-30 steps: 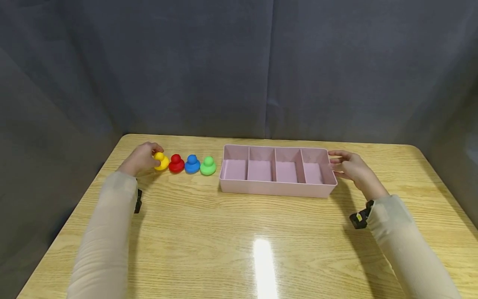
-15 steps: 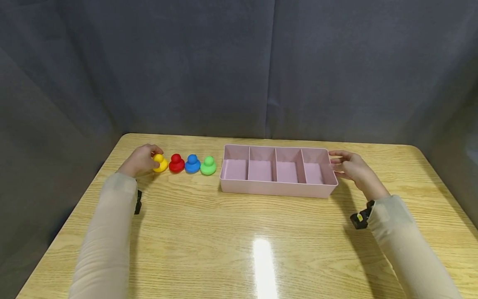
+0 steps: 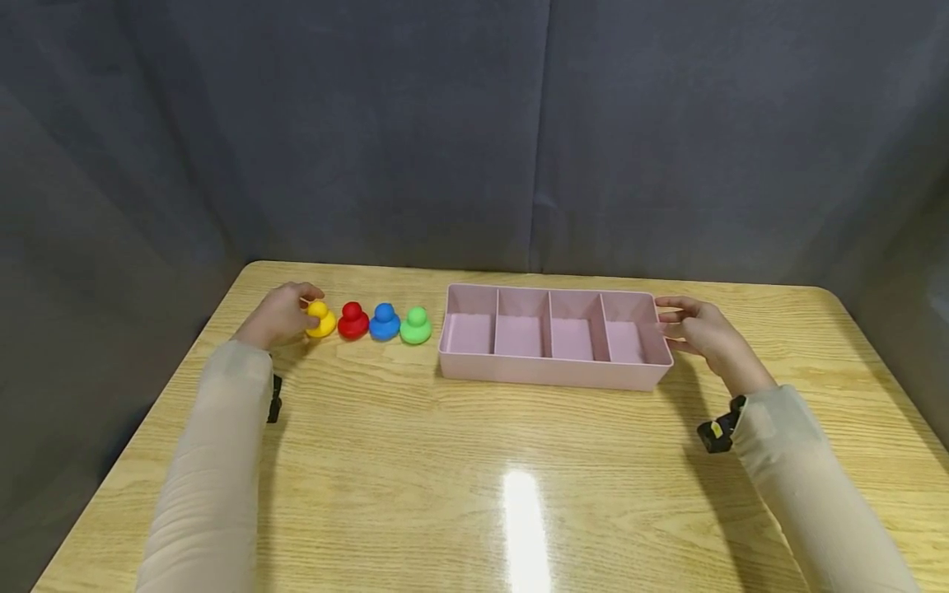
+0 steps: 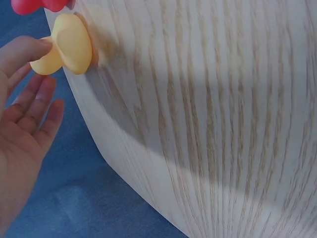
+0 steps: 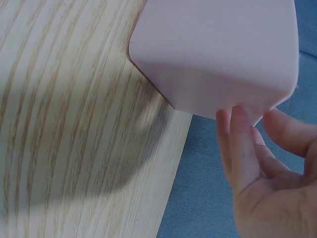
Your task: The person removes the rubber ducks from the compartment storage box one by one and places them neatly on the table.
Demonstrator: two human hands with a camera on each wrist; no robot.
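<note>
Four toy ducks stand in a row on the table: yellow, red, blue, green. My left hand lies at the row's left end. In the left wrist view its thumb touches the head of the yellow duck while the other fingers of the left hand stay loose and apart from it. A pink tray with several empty compartments sits right of the ducks. My right hand rests its straight fingers against the tray's right end wall.
The wooden table has rounded corners and a bright glare spot near its front middle. Grey cloth hangs behind and at both sides. The red duck shows at the top edge of the left wrist view.
</note>
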